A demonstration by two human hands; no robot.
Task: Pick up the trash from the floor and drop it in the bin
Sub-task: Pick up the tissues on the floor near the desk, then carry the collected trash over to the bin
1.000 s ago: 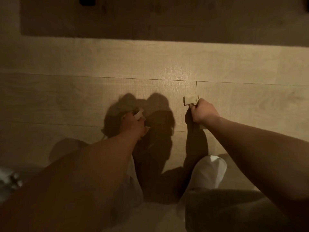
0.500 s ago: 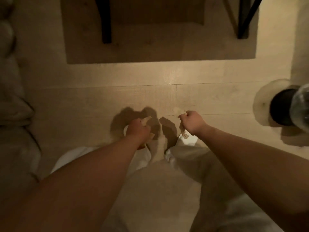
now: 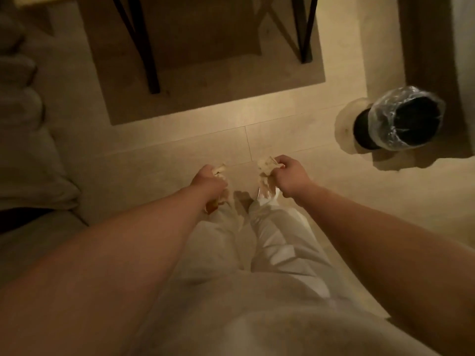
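Note:
My left hand (image 3: pixel 209 182) is closed on crumpled pale trash (image 3: pixel 219 168), with an orange-brown scrap (image 3: pixel 212 207) hanging below the fist. My right hand (image 3: pixel 289 177) grips another wad of crumpled paper and clear wrapper (image 3: pixel 266 168) that dangles down over my legs. Both hands are held out in front of me above the wooden floor (image 3: pixel 180 150). The bin (image 3: pixel 401 119), black with a clear plastic liner over its rim, stands on the floor far to the right, well apart from both hands.
A table or chair with black legs (image 3: pixel 149 55) stands ahead over a darker shadowed patch. A grey cushioned sofa (image 3: pixel 23 140) fills the left edge. A dark cabinet side (image 3: pixel 426 34) rises behind the bin. My white trousers (image 3: pixel 270 240) are below.
I have risen from a crouch: the floor is farther away, and the view has swung so the bin and the furniture legs have come into sight. Both hands still hold their trash.

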